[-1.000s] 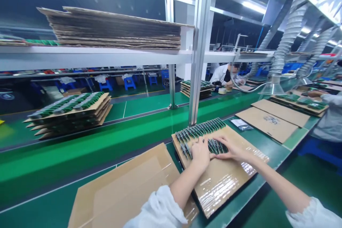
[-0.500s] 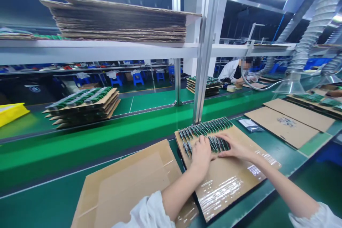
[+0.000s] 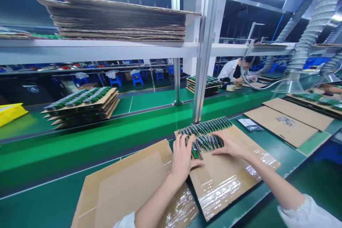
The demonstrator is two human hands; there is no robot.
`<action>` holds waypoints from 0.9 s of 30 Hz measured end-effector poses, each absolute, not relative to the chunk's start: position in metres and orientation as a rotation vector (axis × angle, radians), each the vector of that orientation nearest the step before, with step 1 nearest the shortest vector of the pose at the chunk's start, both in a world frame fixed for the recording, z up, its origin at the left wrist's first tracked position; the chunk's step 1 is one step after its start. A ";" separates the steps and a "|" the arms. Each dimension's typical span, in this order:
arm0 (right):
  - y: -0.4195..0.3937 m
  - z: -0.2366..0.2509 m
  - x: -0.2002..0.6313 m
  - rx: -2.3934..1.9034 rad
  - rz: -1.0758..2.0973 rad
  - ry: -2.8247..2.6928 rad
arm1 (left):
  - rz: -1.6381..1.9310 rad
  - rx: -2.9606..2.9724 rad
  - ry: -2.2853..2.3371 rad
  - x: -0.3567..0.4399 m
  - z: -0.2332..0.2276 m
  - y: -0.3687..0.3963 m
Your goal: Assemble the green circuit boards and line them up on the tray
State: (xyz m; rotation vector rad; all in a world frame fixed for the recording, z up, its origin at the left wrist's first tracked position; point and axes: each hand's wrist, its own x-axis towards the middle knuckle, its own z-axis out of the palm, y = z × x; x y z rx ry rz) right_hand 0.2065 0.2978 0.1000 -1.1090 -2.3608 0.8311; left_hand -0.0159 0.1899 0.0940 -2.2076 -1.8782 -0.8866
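Small green circuit boards (image 3: 212, 126) stand on edge in two rows on a cardboard sheet (image 3: 227, 171) partly covered with clear tape. My left hand (image 3: 182, 156) is at the left end of the nearer row, fingers spread and thumb stretched out to the right. Some boards beside it lean, and one green board (image 3: 195, 154) lies tilted nearly flat. At the other end of this row, my right hand (image 3: 231, 146) has thumb and fingers around the last boards (image 3: 213, 141). Its palm hides part of the sheet.
Another cardboard sheet (image 3: 125, 185) lies at left. Stacked board-laden sheets (image 3: 80, 105) stand across the green belt (image 3: 149, 128). A metal post (image 3: 203, 60) rises behind the rows. To the right are a plastic bag (image 3: 249, 124) and cardboard with small parts (image 3: 296, 131). A co-worker (image 3: 232, 69) sits beyond.
My left hand has moved left and its fingers have spread. My right hand has shifted slightly left with the row's end. Boards between them now lean unevenly, one tilted nearly flat.
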 end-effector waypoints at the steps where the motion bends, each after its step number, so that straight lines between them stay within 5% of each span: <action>1: 0.298 0.102 0.206 -1.115 0.840 -2.362 | -0.955 -2.186 -1.886 -0.020 0.089 0.189; 27: 0.297 0.102 0.205 -1.082 0.860 -2.338 | -1.020 -2.399 -1.690 -0.004 0.095 0.193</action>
